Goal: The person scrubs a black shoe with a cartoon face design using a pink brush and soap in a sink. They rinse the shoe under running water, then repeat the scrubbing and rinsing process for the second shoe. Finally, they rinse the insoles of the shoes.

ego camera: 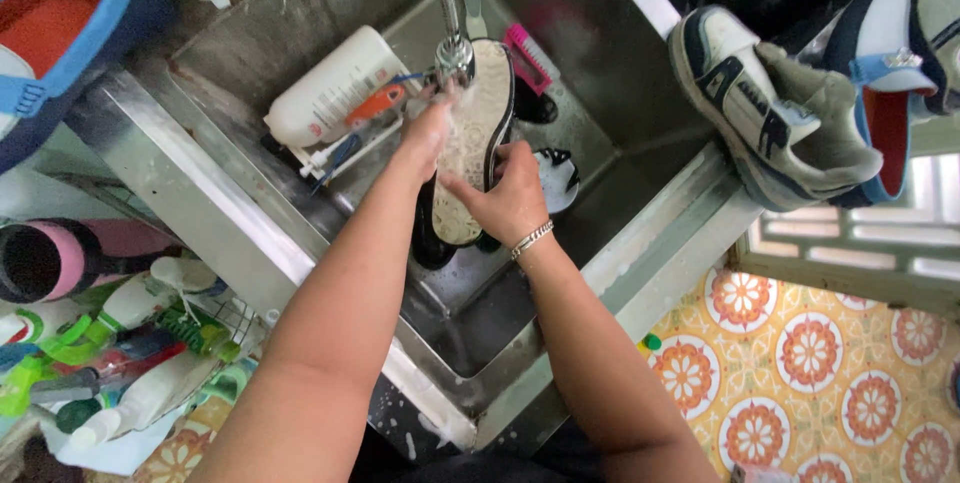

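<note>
Shoe (470, 158) under running tap (452, 53) — my right hand (512, 201) grips its edge, my left hand (428, 133) rubs the soapy sole; rinsing under way, suds remaining.

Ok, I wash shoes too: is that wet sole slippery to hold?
Probably slippery: the shoe sole sits under the running faucet. Both hands, left and right, steady it. It looks fairly stiff, not drooping.
</note>
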